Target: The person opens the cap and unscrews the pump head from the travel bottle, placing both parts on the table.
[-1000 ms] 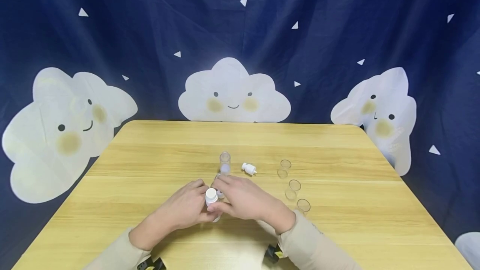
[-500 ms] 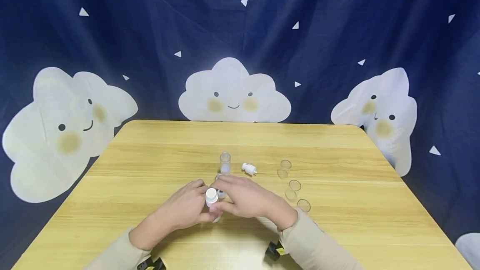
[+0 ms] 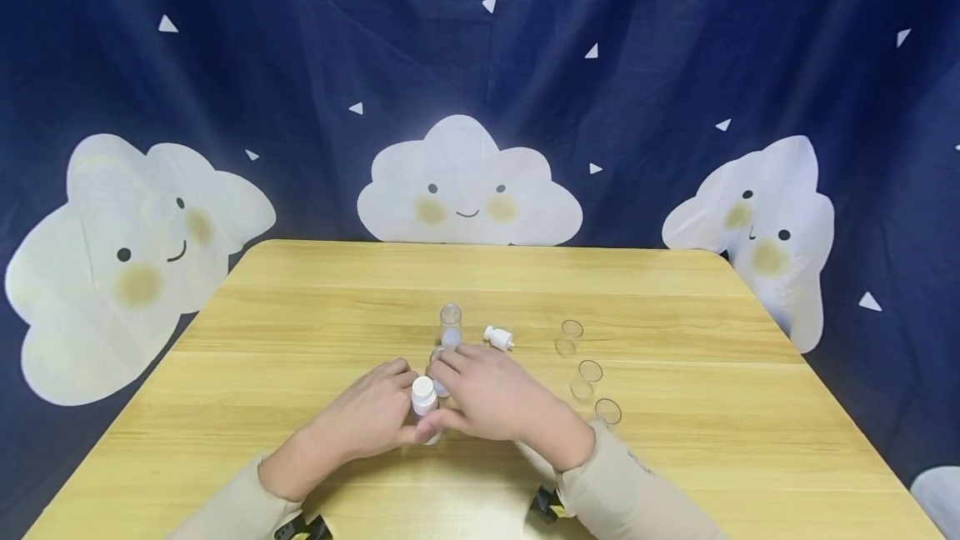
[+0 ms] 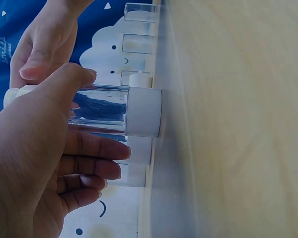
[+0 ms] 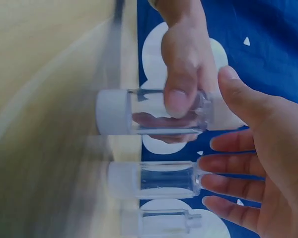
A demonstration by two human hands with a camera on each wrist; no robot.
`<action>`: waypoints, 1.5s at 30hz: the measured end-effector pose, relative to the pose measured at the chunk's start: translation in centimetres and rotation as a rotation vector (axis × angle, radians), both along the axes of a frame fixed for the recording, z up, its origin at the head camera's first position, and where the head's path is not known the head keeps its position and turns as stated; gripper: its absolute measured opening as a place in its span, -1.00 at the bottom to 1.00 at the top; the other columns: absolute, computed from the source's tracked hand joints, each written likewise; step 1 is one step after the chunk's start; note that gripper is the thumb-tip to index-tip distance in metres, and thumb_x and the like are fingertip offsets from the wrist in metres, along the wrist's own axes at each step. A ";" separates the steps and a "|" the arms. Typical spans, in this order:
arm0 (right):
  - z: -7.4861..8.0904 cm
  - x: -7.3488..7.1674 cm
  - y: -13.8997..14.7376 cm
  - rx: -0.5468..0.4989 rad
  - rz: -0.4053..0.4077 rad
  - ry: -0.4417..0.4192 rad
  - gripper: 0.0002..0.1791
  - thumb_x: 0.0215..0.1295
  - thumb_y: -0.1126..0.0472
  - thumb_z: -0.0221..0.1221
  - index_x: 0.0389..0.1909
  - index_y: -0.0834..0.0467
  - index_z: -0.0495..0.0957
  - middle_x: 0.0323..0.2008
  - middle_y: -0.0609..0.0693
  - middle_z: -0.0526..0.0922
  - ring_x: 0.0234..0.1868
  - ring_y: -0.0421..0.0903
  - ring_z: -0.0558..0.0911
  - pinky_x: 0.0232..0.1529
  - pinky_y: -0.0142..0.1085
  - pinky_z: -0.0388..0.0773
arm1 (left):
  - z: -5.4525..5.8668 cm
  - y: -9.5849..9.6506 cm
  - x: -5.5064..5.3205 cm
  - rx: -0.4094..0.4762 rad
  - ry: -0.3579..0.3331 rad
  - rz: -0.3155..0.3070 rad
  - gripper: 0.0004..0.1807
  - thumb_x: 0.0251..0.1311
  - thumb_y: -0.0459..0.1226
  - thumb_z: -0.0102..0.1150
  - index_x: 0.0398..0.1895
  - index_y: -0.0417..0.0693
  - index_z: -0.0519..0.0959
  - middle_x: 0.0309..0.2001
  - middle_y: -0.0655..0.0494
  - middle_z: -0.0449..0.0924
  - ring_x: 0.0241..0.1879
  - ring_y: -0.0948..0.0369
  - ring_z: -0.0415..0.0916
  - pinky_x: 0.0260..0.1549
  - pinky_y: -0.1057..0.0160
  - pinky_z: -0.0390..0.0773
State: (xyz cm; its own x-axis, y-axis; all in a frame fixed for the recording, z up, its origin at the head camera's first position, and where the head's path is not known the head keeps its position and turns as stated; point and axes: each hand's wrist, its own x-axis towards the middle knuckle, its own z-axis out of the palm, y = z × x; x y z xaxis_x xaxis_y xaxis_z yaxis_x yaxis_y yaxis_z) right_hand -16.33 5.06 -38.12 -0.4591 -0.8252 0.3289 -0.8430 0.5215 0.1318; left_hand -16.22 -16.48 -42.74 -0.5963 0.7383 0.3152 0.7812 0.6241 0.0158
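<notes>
My left hand (image 3: pixel 371 409) grips a small clear bottle (image 4: pixel 144 112) with a white base around its clear body, thumb on one side and fingers on the other. The bottle stands upright, base down at the table, with a white screw-on top (image 3: pixel 423 391) on its neck. Around that top, my right hand (image 5: pixel 283 163) has its thumb and fingers spread, with gaps showing beside it in the right wrist view. Close behind stand two similar clear bottles: one (image 5: pixel 164 179) by my right fingertips, the other (image 3: pixel 450 325) farther back. Neither has a white top.
On the wooden table (image 3: pixel 315 315), a loose white pump top (image 3: pixel 498 338) lies on its side beyond my right hand. Several clear cup-shaped caps, including a far one (image 3: pixel 568 338) and a middle one (image 3: pixel 587 380), stand in a row to the right. A blue cloud-printed curtain (image 3: pixel 480 48) hangs behind.
My right hand shifts slightly around the white top, its thumb and fingers changing position by small amounts. The left hand and the bottle stay in place.
</notes>
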 end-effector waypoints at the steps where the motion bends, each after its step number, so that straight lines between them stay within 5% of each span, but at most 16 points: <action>1: -0.2 0.0 -0.1 -0.003 0.003 0.009 -0.32 0.26 -0.42 0.01 -0.02 0.11 0.53 -0.10 -0.09 0.59 -0.07 -0.14 0.56 0.07 -0.30 0.48 | 0.0 0.0 0.0 0.002 0.006 -0.006 -0.59 0.28 0.21 0.05 -0.38 0.11 0.57 -0.44 0.36 0.44 -0.32 0.28 0.35 -0.24 0.29 0.46; 9: -0.9 0.0 -0.6 -0.062 0.021 -0.017 -0.47 0.32 -0.34 0.05 -0.19 0.07 0.51 -0.29 -0.15 0.50 -0.28 -0.22 0.49 -0.18 -0.39 0.50 | -0.4 0.0 -0.2 0.024 0.060 -0.056 -0.70 0.20 0.13 0.16 -0.47 0.18 0.51 -0.49 0.38 0.39 -0.37 0.28 0.34 -0.29 0.30 0.43; 36: 0.2 -0.7 0.3 -0.133 0.124 -0.417 -0.74 0.37 -0.07 0.16 -0.14 0.03 0.53 -0.23 -0.14 0.52 -0.18 -0.18 0.53 0.00 -0.46 0.41 | -0.2 0.1 -0.2 0.061 -0.012 -0.033 -0.67 0.14 0.16 0.25 -0.25 0.18 0.61 -0.36 0.38 0.57 -0.30 0.30 0.37 -0.20 0.29 0.47; 45: 0.6 -0.3 0.4 -0.121 0.044 -0.458 -0.49 0.23 -0.24 0.20 0.01 0.03 0.50 -0.14 -0.19 0.55 -0.10 -0.24 0.53 0.01 -0.41 0.45 | -0.1 0.0 0.0 0.013 -0.007 -0.009 -0.52 0.22 0.23 0.12 -0.19 0.05 0.64 -0.35 0.32 0.56 -0.30 0.27 0.36 -0.21 0.27 0.47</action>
